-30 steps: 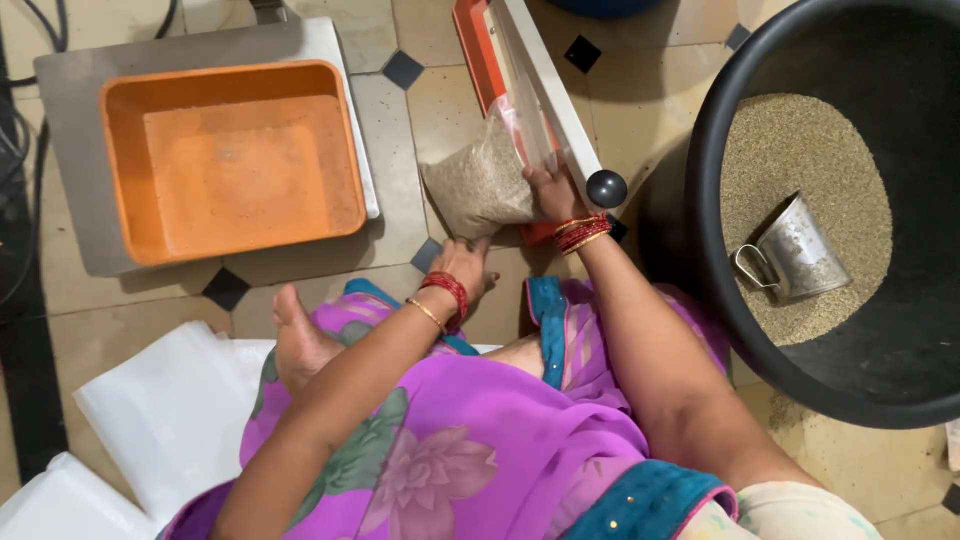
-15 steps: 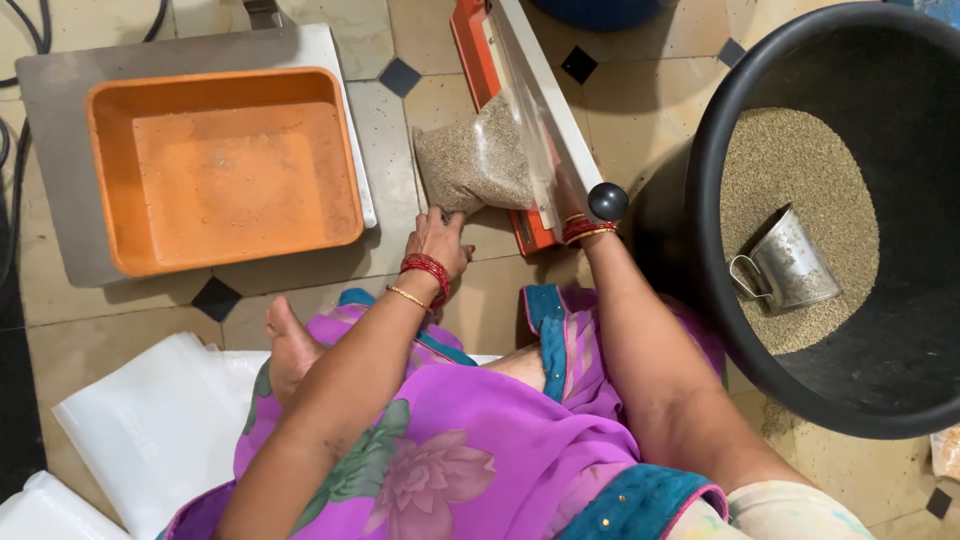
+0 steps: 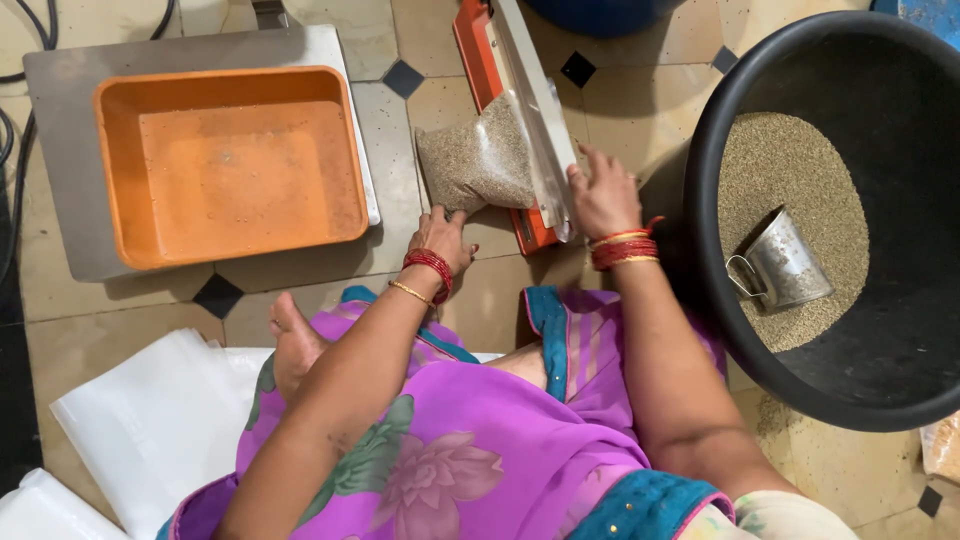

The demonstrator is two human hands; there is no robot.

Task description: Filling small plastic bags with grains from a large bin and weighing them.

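Now left hand (image 3: 442, 236) grips the grain-filled clear bag (image 3: 480, 160); right hand (image 3: 603, 197) presses the sealer bar (image 3: 535, 100).

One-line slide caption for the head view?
Left hand steadies a clear grain-filled bag while right hand presses the sealer bar down.

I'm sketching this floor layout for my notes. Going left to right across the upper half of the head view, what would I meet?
Orange tray on its metal platform → clear bag of grain, the left hand at its near edge → sealer bar, the right hand on it → black tub of grain, with a metal cup inside.
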